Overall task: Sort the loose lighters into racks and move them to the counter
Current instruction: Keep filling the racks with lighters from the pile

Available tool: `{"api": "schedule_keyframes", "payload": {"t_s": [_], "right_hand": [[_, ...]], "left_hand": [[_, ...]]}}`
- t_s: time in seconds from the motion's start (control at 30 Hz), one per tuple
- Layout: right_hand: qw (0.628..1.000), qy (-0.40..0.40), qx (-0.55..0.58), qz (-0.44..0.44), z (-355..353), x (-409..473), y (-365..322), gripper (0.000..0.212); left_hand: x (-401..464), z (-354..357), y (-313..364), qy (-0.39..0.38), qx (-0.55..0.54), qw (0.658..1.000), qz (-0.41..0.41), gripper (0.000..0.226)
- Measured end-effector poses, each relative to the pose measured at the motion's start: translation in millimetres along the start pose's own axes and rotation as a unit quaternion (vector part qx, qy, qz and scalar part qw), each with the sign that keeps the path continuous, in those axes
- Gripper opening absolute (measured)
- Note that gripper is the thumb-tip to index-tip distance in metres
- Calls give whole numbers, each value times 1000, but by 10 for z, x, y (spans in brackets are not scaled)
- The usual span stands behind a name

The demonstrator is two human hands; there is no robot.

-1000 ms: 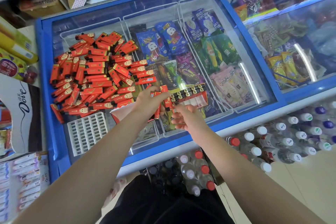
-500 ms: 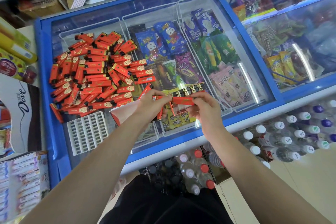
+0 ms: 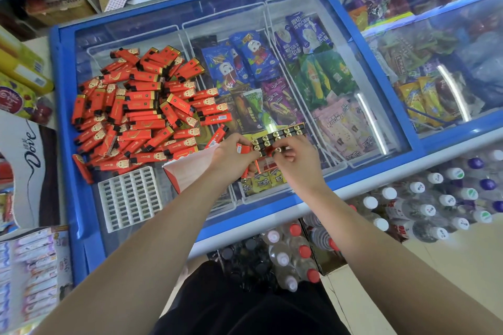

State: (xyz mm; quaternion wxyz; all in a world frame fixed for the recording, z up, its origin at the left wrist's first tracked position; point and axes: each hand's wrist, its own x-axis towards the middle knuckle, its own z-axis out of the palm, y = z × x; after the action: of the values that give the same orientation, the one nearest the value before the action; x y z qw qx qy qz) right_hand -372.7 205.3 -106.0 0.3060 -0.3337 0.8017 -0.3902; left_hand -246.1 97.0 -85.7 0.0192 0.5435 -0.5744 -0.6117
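My left hand holds a few flat red lighters, fingers curled round them. My right hand pinches one more lighter at the rack, which sits on the smooth glass freezer lid between my hands. The rack is partly filled with lighters standing up, and their black and gold tops make neat rows. A big messy pile of loose lighters lies on the lid to the left. Near it lies an empty white plastic rack full of small square holes. Under the glass, white wire baskets hold shiny ice cream packets.
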Motion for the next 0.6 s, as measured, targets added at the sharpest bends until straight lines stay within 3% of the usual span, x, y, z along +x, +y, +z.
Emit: {"api": "schedule_keyframes", "payload": {"t_s": [0.17, 0.3, 0.43, 0.6], "right_hand": [[997, 26, 60, 27, 96, -34, 44, 20], [962, 70, 214, 157, 134, -3, 48, 19], [912, 21, 280, 300, 182, 29, 36, 28], [892, 8, 304, 336, 196, -29, -14, 31]], "left_hand": [[11, -4, -32, 2, 17, 1000, -8, 23], [12, 7, -20, 1, 24, 1000, -10, 23], [17, 1, -26, 9, -11, 1000, -17, 12], [-21, -30, -17, 6, -101, 995, -20, 10]]}}
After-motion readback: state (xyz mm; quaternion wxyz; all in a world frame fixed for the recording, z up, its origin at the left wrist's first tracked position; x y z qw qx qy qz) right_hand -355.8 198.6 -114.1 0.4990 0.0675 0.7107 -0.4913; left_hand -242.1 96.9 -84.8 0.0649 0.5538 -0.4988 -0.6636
